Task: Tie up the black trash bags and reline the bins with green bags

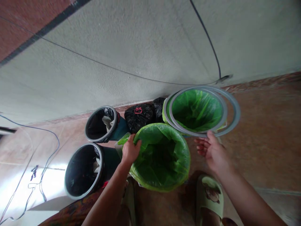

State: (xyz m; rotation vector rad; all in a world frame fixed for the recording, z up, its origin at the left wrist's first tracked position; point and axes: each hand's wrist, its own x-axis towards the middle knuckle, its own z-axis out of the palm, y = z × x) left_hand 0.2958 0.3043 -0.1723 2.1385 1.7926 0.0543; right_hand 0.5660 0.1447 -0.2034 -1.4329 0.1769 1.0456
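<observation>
Gripping soft, likely slippery green liner (160,153) by the rim with left hand (130,150), stiff-looking grey ring (236,112) with right hand (213,151).

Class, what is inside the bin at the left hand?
A green plastic liner, its edge gripped by the left hand. It covers the inner wall and floor, so neither can be clearly seen.

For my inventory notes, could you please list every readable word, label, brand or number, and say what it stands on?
No text can be read, including on the front green liner.
The right slipper shows a cartoon figure, no legible letters.
The red shape on the black bag looks like a tie.
</observation>
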